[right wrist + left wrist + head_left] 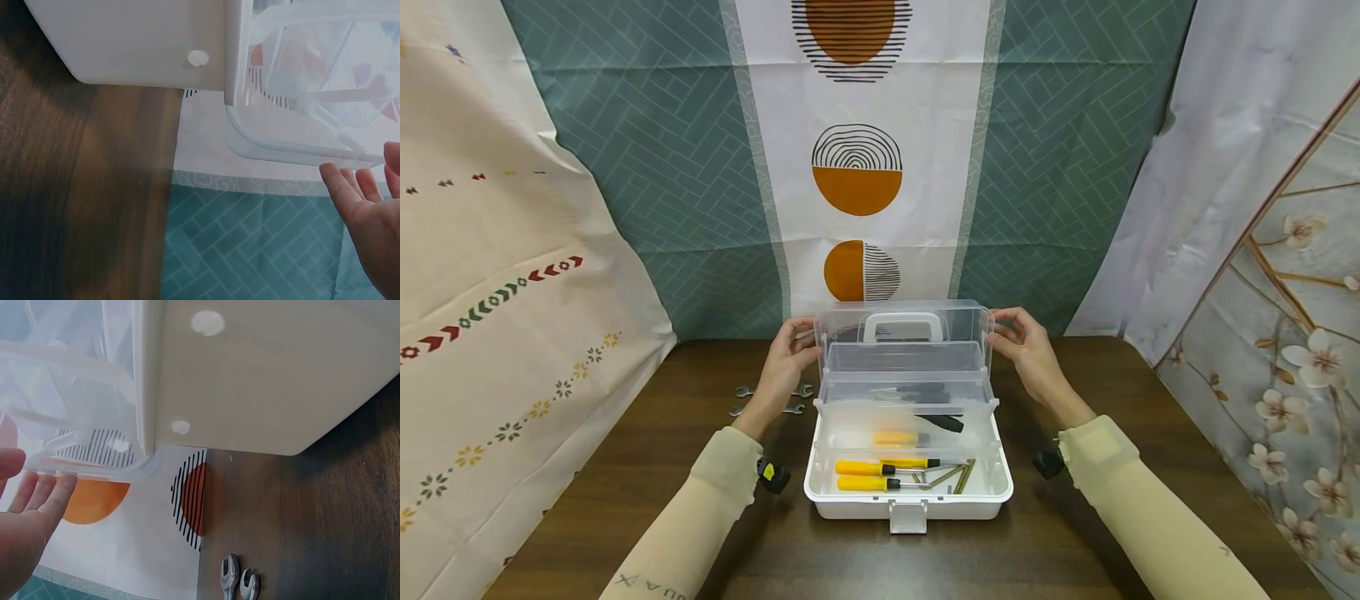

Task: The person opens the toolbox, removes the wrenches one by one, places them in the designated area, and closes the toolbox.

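A white toolbox (850,507) stands on the table with its clear lid (957,321) raised, a white handle (904,318) on it. My left hand (786,357) holds the lid's left edge, thumb in front and fingers behind. At the opposite edge, my right hand (1032,354) holds the lid the same way. Both wrist views show the left fingers (57,497) and right fingers (337,181) against the clear plastic. Yellow-handled screwdrivers (856,483) and brass-coloured rods (966,477) lie in the box. A translucent tray partly hides a black-handled item (947,423).
Several metal wrenches (793,409) lie on the dark wooden table (647,450), left of the box behind my left forearm. The box's front latch (908,518) hangs down. A patterned cloth (1045,167) hangs behind the table, with more fabric on both sides.
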### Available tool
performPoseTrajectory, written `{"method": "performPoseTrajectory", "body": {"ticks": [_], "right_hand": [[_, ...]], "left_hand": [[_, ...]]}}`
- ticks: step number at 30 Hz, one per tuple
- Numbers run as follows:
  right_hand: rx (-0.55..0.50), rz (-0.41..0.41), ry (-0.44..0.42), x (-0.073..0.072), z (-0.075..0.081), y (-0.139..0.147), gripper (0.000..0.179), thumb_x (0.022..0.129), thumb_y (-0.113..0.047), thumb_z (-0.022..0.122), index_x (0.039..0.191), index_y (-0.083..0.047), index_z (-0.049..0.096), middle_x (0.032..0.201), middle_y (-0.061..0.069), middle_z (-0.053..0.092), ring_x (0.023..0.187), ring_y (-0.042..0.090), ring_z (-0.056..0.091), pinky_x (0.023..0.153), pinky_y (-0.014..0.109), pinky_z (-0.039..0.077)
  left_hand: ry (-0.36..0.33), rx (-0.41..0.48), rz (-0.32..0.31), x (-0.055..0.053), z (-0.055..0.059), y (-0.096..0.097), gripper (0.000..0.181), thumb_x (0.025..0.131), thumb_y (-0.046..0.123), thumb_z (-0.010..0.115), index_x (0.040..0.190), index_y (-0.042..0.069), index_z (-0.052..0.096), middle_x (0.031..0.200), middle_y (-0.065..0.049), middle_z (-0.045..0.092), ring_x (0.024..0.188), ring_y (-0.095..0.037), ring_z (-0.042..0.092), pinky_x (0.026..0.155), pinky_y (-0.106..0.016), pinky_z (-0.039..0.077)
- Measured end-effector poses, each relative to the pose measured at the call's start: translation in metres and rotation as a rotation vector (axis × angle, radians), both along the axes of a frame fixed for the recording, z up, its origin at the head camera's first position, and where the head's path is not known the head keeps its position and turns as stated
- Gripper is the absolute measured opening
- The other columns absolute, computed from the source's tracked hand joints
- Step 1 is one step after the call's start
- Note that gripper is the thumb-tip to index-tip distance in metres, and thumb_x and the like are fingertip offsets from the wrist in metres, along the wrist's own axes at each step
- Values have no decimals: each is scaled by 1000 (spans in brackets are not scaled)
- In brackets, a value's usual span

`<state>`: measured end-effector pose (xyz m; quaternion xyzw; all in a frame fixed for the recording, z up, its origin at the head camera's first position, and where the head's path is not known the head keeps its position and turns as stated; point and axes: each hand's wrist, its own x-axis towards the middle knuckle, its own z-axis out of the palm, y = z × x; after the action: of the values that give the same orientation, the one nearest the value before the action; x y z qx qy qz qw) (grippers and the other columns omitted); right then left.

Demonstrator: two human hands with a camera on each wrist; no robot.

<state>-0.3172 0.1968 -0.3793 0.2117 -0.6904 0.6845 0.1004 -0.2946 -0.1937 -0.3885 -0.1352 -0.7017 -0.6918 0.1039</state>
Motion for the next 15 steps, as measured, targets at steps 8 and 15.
{"method": "performPoseTrajectory", "body": {"ticks": [8,15], "right_hand": [[-35,41,28,4,0,2,34,98,12,61,126,20,43,134,4,56,118,14,62,95,21,54],[4,42,63,7,0,5,32,98,14,60,126,19,45,134,1,55,119,13,61,96,19,52]], "left_hand": [[20,-13,17,1,2,-1,45,94,-18,46,138,-8,44,145,-24,47,139,-38,48,95,-21,53],[32,-37,30,2,11,-2,40,99,-10,44,138,-6,45,145,-21,49,136,-34,51,97,-25,52]]}}
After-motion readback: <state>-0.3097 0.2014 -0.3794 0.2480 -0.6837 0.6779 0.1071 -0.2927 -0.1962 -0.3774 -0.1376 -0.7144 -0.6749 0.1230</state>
